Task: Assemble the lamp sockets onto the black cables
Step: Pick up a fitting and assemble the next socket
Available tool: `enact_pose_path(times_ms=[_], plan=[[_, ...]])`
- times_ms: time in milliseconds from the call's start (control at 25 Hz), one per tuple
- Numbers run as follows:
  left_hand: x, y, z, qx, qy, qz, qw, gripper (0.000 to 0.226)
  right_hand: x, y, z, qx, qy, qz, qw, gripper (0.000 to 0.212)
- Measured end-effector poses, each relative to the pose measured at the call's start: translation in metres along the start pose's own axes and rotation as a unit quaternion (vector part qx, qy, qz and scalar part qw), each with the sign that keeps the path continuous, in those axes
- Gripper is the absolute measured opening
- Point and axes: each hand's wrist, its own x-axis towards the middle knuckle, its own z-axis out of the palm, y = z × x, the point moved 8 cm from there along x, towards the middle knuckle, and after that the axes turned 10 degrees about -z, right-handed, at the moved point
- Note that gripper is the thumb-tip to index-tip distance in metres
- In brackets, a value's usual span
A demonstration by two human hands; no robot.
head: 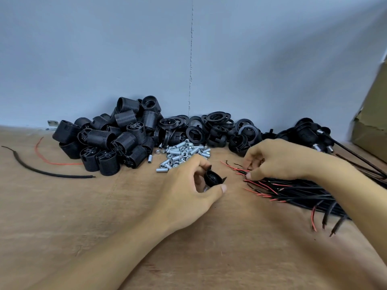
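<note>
Across the near half of the scene runs your work surface, a bare plywood bench top with a pale brown grain. It ends at a blue-grey wall that has a rough vertical seam near its middle. A small metal bracket sits where bench and wall meet at the far left, and a torn cardboard box stands at the far right.

Along the foot of the wall lie your parts. At the far left is a heap of threaded socket bodies, right of it a pile of black rings, and just in front of these a scatter of small metal tubes. At the far right are sockets already on cables. A stray black cord and a loose red wire lie apart on the left.

Your left hand holds a black socket cap between thumb and curled fingers, just above the bench near its middle. Your right hand is curled down on the stripped red and black ends of the black cables, a bundle lying on the right of the bench. Thumb and fingertips pinch there, though you cannot tell which wire they have.
</note>
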Motion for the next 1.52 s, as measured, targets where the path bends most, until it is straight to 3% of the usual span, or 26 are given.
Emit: enact_pose_path(times_ms=[280,400,560,680,920,960,1040,1120,1240,1400,1520], plan=[[-0.003,0.008,0.002,0.032,-0.009,0.026,0.999,0.034,0.007,-0.003,0.009,-0.043,0.079,-0.005,0.996,0.013],[-0.001,0.002,0.004,0.011,-0.019,0.013,1.0,0.036,0.005,-0.009,-0.004,0.021,0.158,-0.045,0.986,0.017],[0.001,0.0,0.006,-0.06,-0.043,0.004,0.997,0.032,-0.005,-0.031,-0.023,0.195,0.283,-0.132,0.93,0.01],[-0.001,0.007,0.016,-0.104,-0.088,0.033,0.99,0.03,-0.009,-0.058,-0.014,0.328,0.258,-0.193,0.888,0.008],[0.0,0.007,0.026,-0.175,-0.122,0.014,0.977,0.029,-0.007,-0.07,0.002,0.426,0.195,-0.208,0.858,0.007],[0.003,0.004,0.021,-0.194,-0.104,-0.002,0.975,0.028,-0.006,-0.063,-0.001,0.424,0.209,-0.199,0.859,0.008],[0.006,-0.002,0.008,-0.219,-0.049,-0.024,0.974,0.026,-0.003,-0.047,-0.005,0.353,0.219,-0.175,0.893,0.011],[0.009,-0.007,-0.007,-0.234,0.015,-0.034,0.972,0.025,0.003,-0.034,0.002,0.245,0.179,-0.15,0.941,0.013],[0.012,-0.017,-0.022,-0.263,0.078,-0.056,0.96,0.025,0.008,-0.026,0.018,0.163,0.104,-0.136,0.972,0.007],[0.014,-0.023,-0.029,-0.284,0.102,-0.066,0.951,0.027,0.008,-0.029,0.015,0.088,0.138,-0.168,0.972,0.025],[0.01,-0.011,-0.016,-0.235,0.027,-0.025,0.971,0.028,0.006,-0.02,0.005,0.103,0.246,-0.149,0.952,0.031]])
